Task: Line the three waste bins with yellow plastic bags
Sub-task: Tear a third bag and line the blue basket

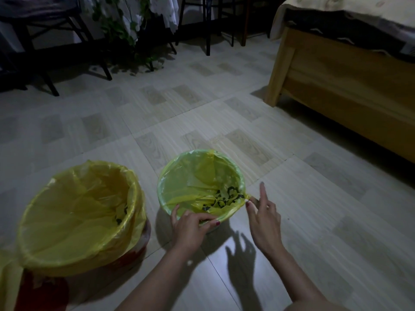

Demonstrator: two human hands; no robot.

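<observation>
Two round bins stand on the tiled floor. The small pale-green bin (167, 173) at centre has a yellow bag (197, 180) with black print folded over its rim. My left hand (190, 227) grips the bag's edge on the near rim. My right hand (261, 216) pinches a pulled-out corner of the same bag at the right rim, index finger raised. The larger red bin (42, 290) at the left is lined with another yellow bag (76, 209), loosely draped over its rim. Only these two bins are in view.
A wooden bed frame (341, 86) stands at the right. Dark chair and table legs (98, 55) and a leafy plant (125, 34) line the far side. Open tiled floor (202, 108) lies between them and the bins.
</observation>
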